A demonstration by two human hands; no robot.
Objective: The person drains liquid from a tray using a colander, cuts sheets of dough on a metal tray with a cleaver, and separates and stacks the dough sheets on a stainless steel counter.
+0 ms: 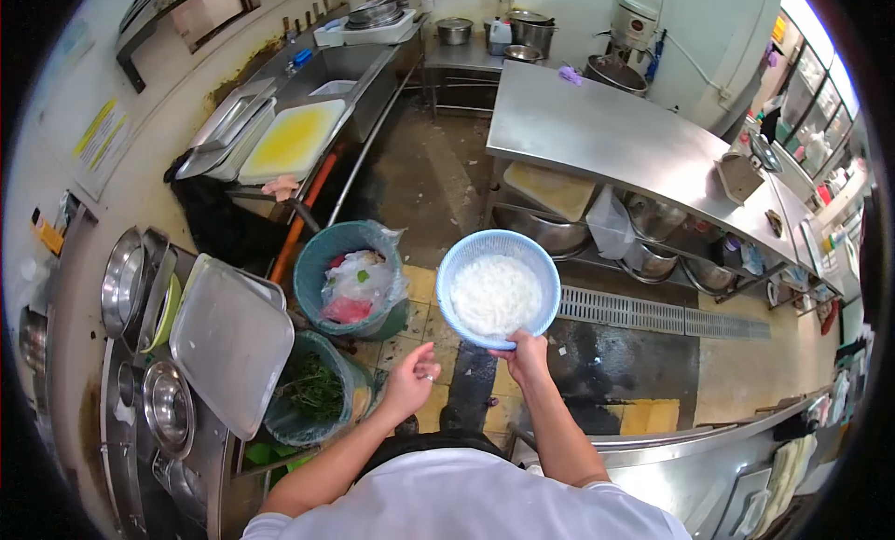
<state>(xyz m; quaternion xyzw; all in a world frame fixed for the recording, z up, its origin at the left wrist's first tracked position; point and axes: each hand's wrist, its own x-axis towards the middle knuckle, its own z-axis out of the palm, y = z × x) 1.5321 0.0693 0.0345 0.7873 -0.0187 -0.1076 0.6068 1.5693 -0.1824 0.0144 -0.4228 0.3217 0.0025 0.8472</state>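
Note:
My right hand [524, 356] grips the near rim of a round light-blue plastic basket [446, 302] and holds it up in front of me. Inside lies a mass of white, stringy food [496, 296], whose exact kind I cannot make out. Lower and to the left of the basket, my left hand [411, 381] is in the air with its fingers loosely bent and apart, holding nothing. It is close to two lined bins: a green one [312, 302] with plastic bags in it, and a nearer one [352, 391] holding green leafy scraps.
To the left stand metal racks with a large tray [233, 335] and steel bowls [170, 405]. A sink counter [368, 83] runs along the back left wall. A long steel table [615, 125] with pots beneath stands right. A floor drain grate [653, 314] crosses the wet-looking floor.

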